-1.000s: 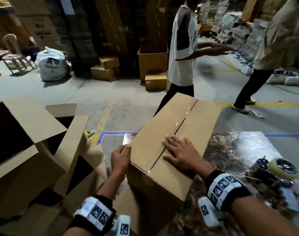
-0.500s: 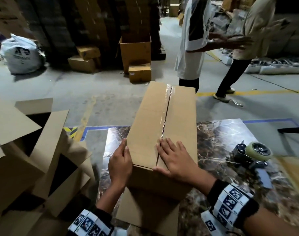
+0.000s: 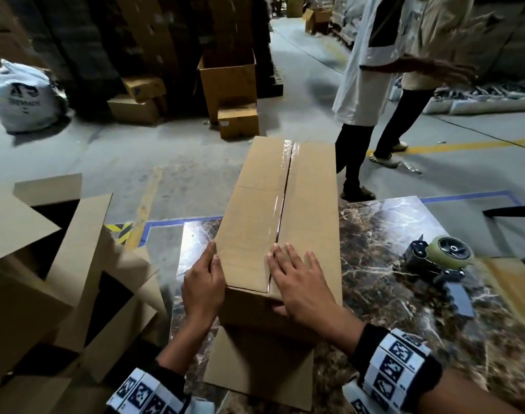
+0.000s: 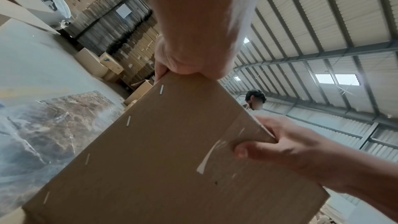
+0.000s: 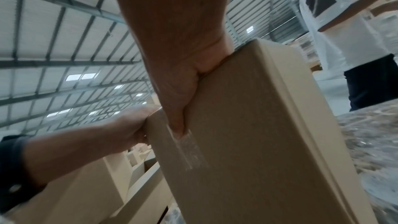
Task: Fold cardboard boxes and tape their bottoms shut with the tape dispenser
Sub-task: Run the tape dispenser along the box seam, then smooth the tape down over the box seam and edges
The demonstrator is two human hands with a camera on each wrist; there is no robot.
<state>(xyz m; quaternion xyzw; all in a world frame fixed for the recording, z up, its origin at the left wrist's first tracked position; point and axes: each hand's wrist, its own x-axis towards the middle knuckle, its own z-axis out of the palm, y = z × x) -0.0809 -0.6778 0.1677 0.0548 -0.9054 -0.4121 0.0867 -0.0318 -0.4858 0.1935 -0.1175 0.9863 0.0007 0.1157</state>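
A long brown cardboard box [image 3: 255, 219] lies on the marble table [image 3: 389, 234], its top seam covered by clear tape. My left hand [image 3: 203, 283] rests with straight fingers against the box's near left corner. Fingers of my right hand [image 3: 297, 282] lie flat on top beside the seam, while its thumb presses the near end face. In the right wrist view that thumb sits on the tape strip [image 5: 191, 151] on the box [image 5: 247, 134]. The left wrist view shows the stapled box side [image 4: 161, 159] under my left hand [image 4: 189, 60]. The tape dispenser [image 3: 440, 258] lies unheld on the table at right.
Several opened, flapped boxes [image 3: 46, 264] crowd the left side. Two people [image 3: 366, 70] stand on the floor just beyond the table's far right. Boxes [image 3: 228, 85] and a white sack [image 3: 22, 97] sit on the floor behind. A cardboard sheet [image 3: 512, 282] lies at the right edge.
The box has swung from a diagonal to pointing straight away from me. My left hand slid from the corner to the box's side; my right hand stayed on the near end.
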